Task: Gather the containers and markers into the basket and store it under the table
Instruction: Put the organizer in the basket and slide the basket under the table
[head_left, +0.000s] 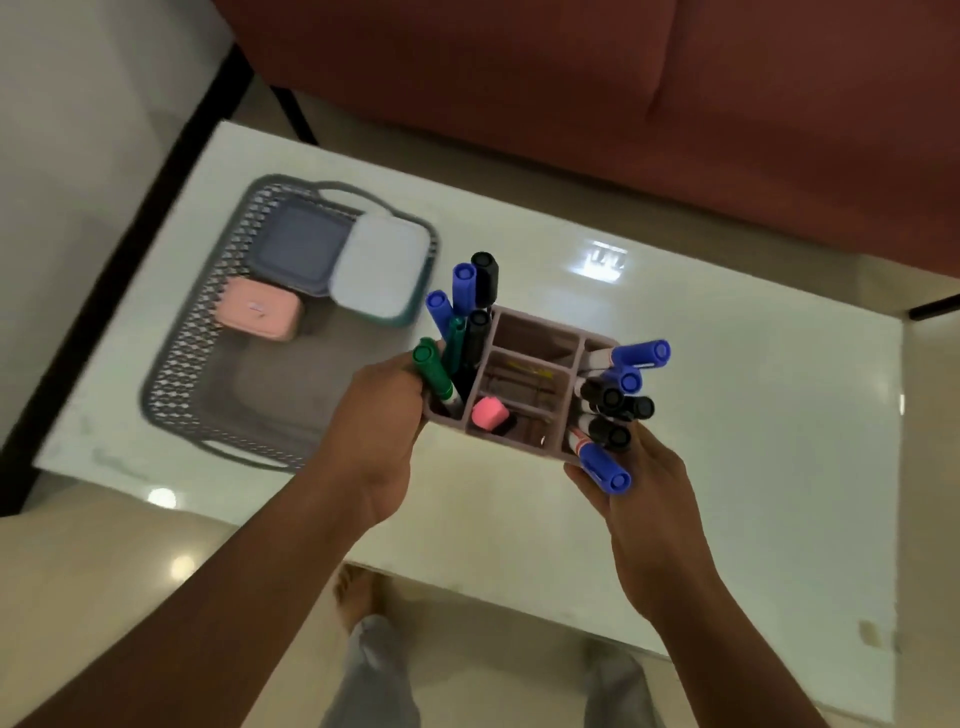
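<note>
Both hands hold a mauve compartmented marker holder (535, 332) above the white table. My left hand (379, 415) grips its left side, my right hand (639, 483) its right side. Blue, black and green markers (462, 322) stick out of the left compartment, and more blue and black markers (618, 395) lean out on the right. A pink highlighter (489, 413) lies in a middle slot. To the left, the grey mesh basket (192, 374) sits on the table and holds a grey-blue container (298, 244), a white-lidded container (379, 265) and a pink container (257, 307).
The glossy white table (727, 389) fills the middle of the view. A red-brown sofa (571, 78) stands behind it. A black table leg (93, 317) runs along the left. My bare foot (353, 587) and trouser legs show below the table's near edge.
</note>
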